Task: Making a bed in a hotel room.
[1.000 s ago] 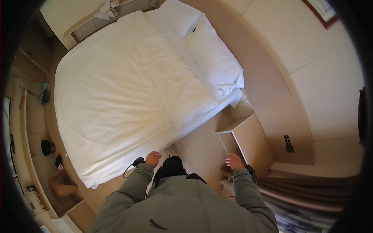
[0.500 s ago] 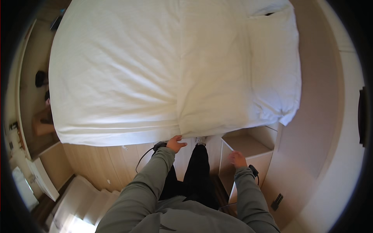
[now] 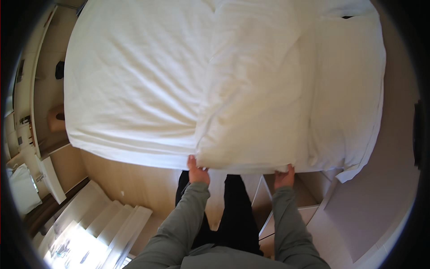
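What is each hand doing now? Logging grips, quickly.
Left hand: closed on the near edge of the folded white duvet.
Right hand: closed on the same edge.

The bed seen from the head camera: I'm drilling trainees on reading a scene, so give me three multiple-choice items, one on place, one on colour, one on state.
1. Where are both hands? A at the near edge of the folded duvet; B on the steps; C on the pillow.
2. What colour is the bedding? A grey; B white; C blue.
3. How does the duvet lie? A flat; B folded back on itself; C on the floor.

A: left hand and right hand grip the duvet edge.
B: sheet and pillow are white.
B: a doubled layer shows.
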Tool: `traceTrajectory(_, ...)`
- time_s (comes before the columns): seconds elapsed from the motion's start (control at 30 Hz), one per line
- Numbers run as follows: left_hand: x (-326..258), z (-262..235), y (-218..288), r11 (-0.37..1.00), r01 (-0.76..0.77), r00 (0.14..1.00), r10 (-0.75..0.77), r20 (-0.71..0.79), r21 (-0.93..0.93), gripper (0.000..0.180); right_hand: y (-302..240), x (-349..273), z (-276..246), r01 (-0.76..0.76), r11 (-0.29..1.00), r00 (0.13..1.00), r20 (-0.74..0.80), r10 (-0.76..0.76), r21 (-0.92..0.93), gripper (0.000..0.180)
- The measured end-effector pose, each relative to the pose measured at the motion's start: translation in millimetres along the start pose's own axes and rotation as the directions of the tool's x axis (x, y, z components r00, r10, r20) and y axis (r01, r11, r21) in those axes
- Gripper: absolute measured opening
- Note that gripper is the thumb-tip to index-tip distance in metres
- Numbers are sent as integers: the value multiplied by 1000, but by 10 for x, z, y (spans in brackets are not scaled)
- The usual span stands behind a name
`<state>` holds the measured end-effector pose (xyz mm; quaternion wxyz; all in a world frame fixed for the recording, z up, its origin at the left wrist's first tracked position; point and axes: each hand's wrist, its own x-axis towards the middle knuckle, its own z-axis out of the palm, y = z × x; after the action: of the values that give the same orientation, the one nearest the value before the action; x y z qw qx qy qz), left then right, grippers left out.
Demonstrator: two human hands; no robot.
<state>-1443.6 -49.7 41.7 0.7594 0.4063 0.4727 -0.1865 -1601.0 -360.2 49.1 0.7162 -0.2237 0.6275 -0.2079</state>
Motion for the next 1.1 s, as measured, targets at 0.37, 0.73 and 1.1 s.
traceTrajectory(0.37,-273,377,72,950,-130,991,125,38,284,65,-506,-285,143,24,761,999,53,14,-648,28)
traceTrajectory(0.73,-214,-174,-130,964,16,990,-54,134,266,64,-407,-135,-362,113,615,993,104,-50,-781,22)
traceTrajectory(1.1,-168,-598,614,613,374,927,-255,-273,696,36,-241,-447,-547,-461,500,840,-180,511,-733,68)
